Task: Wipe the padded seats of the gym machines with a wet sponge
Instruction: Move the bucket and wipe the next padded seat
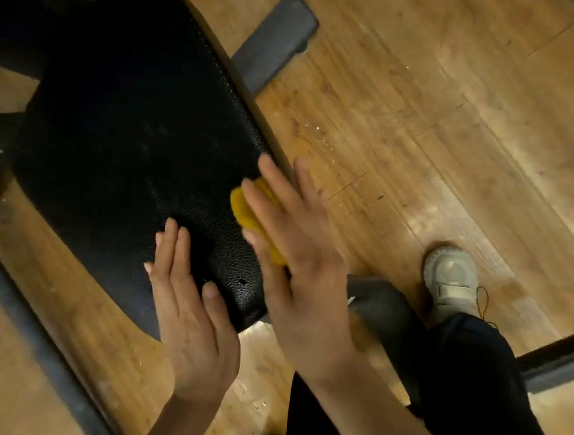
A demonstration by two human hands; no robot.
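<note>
The right hand [296,252] lies flat with straight fingers, pressing one yellow sponge [251,214] onto the seat [132,119] near its edge. The left hand [189,312] rests flat and holds nothing, just beside it on the seat. To wipe well, press evenly and slide across the whole seat (edges too). I count one seat, one sponge, two hands.

A gym is indicated by a black padded seat [123,142] mounted on a metal frame [29,327] over worn wooden flooring [423,125].
</note>
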